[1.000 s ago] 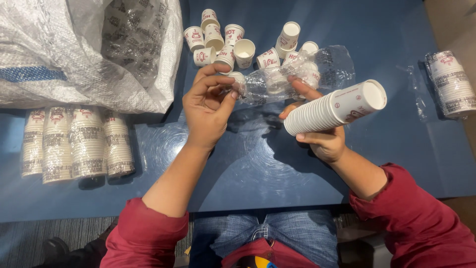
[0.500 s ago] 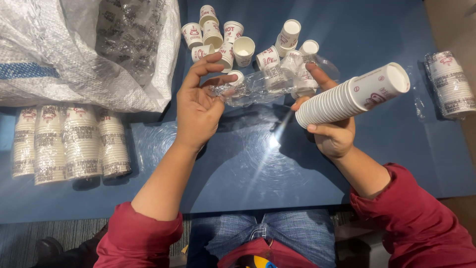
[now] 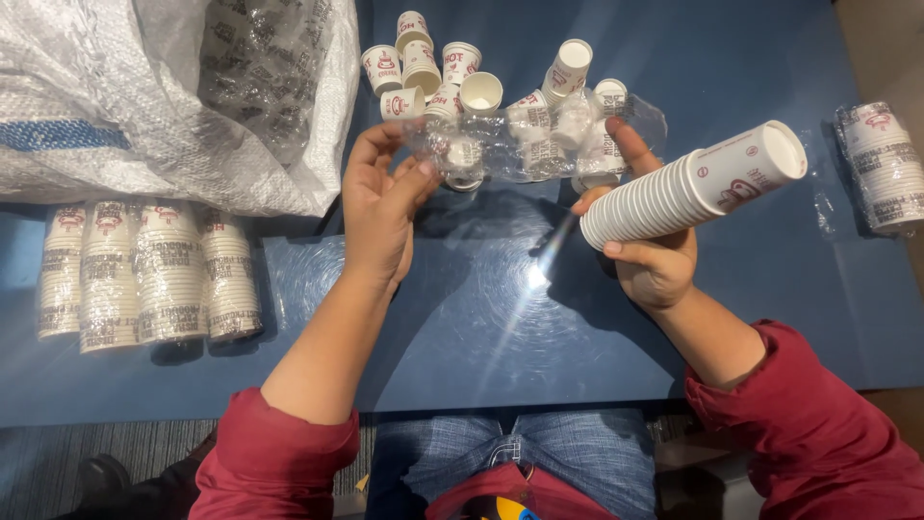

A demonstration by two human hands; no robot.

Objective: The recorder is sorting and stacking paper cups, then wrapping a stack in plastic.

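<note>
My right hand [image 3: 647, 252] grips a long nested stack of white paper cups [image 3: 695, 183], held sideways above the blue table [image 3: 481, 327], open ends pointing up and right. My left hand [image 3: 380, 207] pinches one end of a clear plastic sleeve [image 3: 539, 140] between thumb and fingers. The sleeve stretches across to my right hand's raised fingers. Beyond the sleeve lie several loose white paper cups [image 3: 462, 82] with red print, some upright, some tipped over.
A big white woven sack [image 3: 144, 106] with wrapped cups inside fills the top left. Several plastic-wrapped cup stacks [image 3: 144, 270] lie side by side at the left. Another wrapped stack [image 3: 881, 164] lies at the right edge. My lap shows below the table's front edge.
Both hands have risen slightly and spread the plastic sleeve between them. The cup stack in my right hand has tilted further up to the right.
</note>
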